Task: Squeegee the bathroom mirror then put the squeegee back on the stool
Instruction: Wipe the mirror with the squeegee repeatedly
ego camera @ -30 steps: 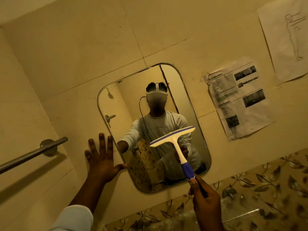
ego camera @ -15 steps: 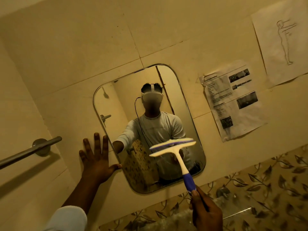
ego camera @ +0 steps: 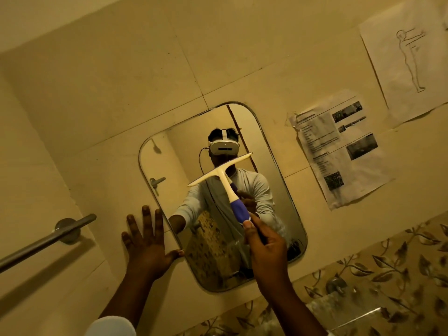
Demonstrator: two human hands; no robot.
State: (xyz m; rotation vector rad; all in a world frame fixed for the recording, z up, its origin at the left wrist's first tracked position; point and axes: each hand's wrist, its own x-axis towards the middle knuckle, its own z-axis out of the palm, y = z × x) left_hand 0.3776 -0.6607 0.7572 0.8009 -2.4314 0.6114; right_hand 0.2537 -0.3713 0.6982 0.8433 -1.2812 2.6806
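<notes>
my right hand (ego camera: pixel 265 243) is clamped round the low end of the cream plastic squeegee with the purple rubber grip (ego camera: pixel 229 187), fingers curled under the handle and thumb laid along its top. the forearm reaches in from lower right toward the glass, so the tool points up and to the left. its cream blade slants across the middle of the rounded rectangular wall mirror (ego camera: pixel 167 161), right end higher than left. i cannot tell whether the rubber edge is pressed on the glass or just off it.

holding so far down the grip is where i judge trouble could start. with little leverage the head may twist in my hand and one end of the blade may lift, so the pass would leave streaks or a skipped band. the slant adds to that, since water could run along the blade and off the low end onto glass i mean to clear. if the stroke runs wide, the blade tip could knock the mirror's dark rim.

my left hand (ego camera: pixel 145 241) lies flat on the beige wall tile (ego camera: pixel 104 185) just left of the mirror, fingers straight and spread, holding nothing, the arm stretched out like a brace. its thumb touches the mirror's edge, and a slip there would smear the glass.

further out, a grey metal rail (ego camera: pixel 48 238) is fixed to the wall at left, and a printed paper sheet (ego camera: pixel 339 151) hangs at right. the stool is out of sight, so putting the squeegee back will mean turning to find it.
</notes>
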